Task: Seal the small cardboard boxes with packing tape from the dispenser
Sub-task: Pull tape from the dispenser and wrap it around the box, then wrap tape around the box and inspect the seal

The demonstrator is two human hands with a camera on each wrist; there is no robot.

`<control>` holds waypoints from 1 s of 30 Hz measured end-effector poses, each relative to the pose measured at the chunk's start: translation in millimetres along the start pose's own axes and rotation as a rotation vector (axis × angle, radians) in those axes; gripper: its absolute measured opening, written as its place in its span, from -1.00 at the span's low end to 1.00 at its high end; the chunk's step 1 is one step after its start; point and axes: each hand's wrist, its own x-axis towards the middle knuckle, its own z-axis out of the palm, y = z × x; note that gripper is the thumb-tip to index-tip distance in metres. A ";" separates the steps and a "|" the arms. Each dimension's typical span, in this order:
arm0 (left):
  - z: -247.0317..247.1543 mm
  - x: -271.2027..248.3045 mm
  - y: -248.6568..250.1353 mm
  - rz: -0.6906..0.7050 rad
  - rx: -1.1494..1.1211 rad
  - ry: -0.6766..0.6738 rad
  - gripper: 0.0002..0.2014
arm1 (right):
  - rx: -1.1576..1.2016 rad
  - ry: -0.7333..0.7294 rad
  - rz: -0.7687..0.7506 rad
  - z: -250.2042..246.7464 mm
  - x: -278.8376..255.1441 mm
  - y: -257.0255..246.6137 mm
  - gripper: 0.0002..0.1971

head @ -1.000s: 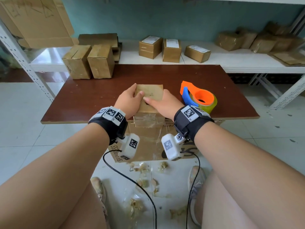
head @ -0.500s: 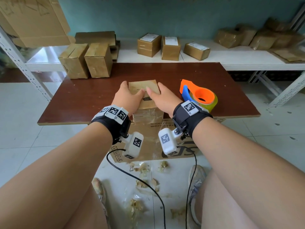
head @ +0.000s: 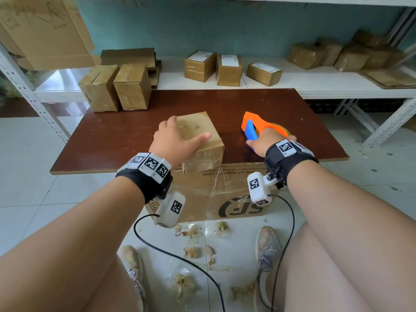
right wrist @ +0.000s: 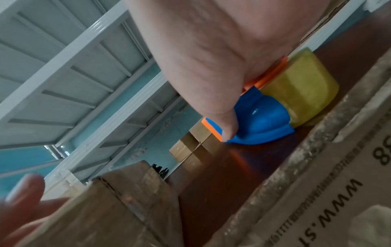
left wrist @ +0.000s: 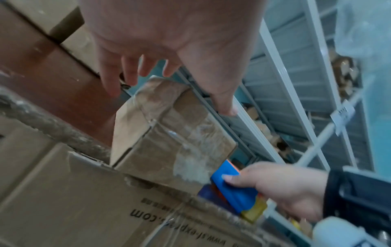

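Observation:
A small cardboard box [head: 200, 129] [left wrist: 175, 133] [right wrist: 118, 208] stands at the near edge of the brown table [head: 112, 143], with clear tape on its near face. My left hand [head: 173, 140] [left wrist: 169, 41] rests on the box's top left, fingers spread loosely and thumb stretched across the top. To the right lies the orange and blue tape dispenser [head: 252, 124] [left wrist: 232, 192] [right wrist: 264, 120] with its yellowish tape roll [right wrist: 302, 93]. My right hand [head: 265, 140] [left wrist: 275, 183] [right wrist: 211, 58] grips the dispenser, thumb on the blue part.
Two taped boxes [head: 114, 86] stand at the table's back left corner. More boxes [head: 225, 68] sit on the white shelf behind. A large printed carton [head: 225, 199] stands under the table's near edge. Tape scraps [head: 191, 244] and a black cable [head: 180, 260] lie on the floor by my feet.
My right hand left the box and moved right onto the tape dispenser. My left hand stayed on the box, which turned slightly.

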 end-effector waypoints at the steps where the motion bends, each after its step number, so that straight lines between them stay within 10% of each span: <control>1: -0.2 -4.7 0.7 0.066 0.075 0.032 0.16 | 0.012 0.011 -0.012 0.1 1.3 0.5 -0.47; 7: 12.6 -21.4 2.9 0.338 0.403 0.048 -0.17 | 0.112 -0.016 -0.115 -2.2 4.8 4.2 -0.54; 17: 30.3 -21.2 -9.7 0.334 0.396 0.125 -0.10 | 0.235 0.060 -0.130 -13.0 -13.2 -17.1 -0.69; 25: 30.9 -18.6 -0.3 0.313 0.404 0.148 -0.16 | 0.888 0.143 -0.100 -36.4 -32.6 -32.7 -0.71; 30: 19.5 -18.6 15.5 0.266 0.348 0.044 -0.12 | 0.899 0.308 -0.216 -47.5 -59.7 -28.6 -0.44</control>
